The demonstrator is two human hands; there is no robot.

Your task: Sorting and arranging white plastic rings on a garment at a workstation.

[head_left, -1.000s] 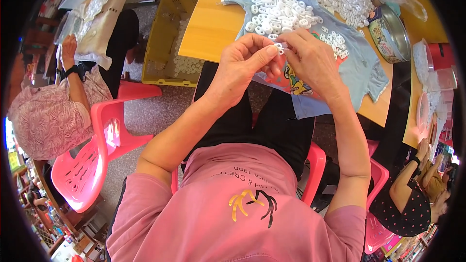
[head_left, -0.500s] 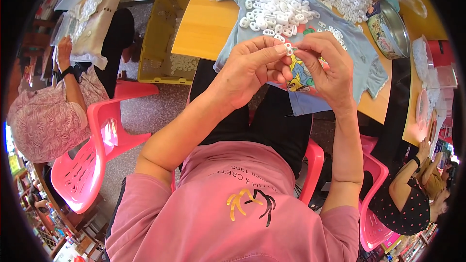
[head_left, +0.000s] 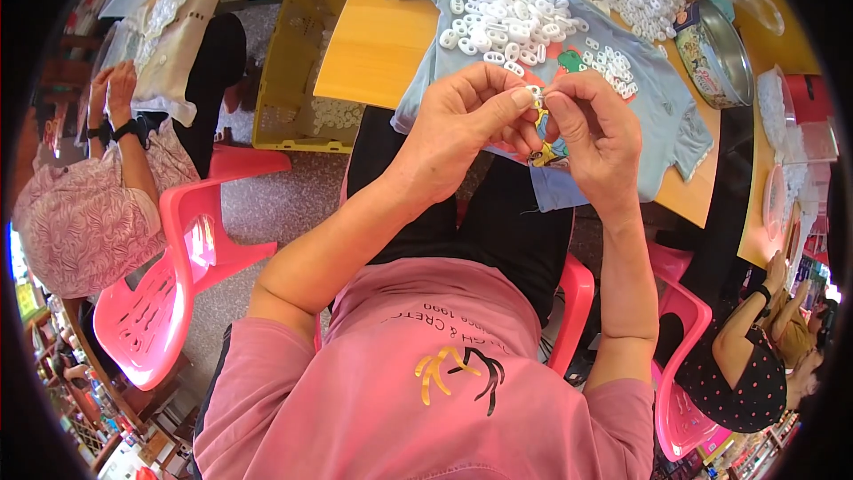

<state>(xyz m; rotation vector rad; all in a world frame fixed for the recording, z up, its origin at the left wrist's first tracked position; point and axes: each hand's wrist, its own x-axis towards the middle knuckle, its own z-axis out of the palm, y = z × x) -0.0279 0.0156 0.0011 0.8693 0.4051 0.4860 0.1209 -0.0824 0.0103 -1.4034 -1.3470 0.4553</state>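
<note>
While both hands pinch 1 white ring [head_left: 534, 94], a yellow crate [head_left: 298, 71] holds white pieces.

A small white plastic ring [head_left: 536, 94] is pinched between the fingertips of the left hand [head_left: 462, 124] and the right hand [head_left: 593, 129], raised just above the near edge of a pale blue shirt [head_left: 657, 116] spread flat on a yellow table [head_left: 364, 36]. Only a sliver of the ring shows between thumbs and forefingers; its exact shape cannot be made out. Just beyond the hands, a loose heap of white rings [head_left: 493, 22] lies on the shirt, with a smaller cluster [head_left: 611, 67] to its right, near the shirt's coloured print.
</note>
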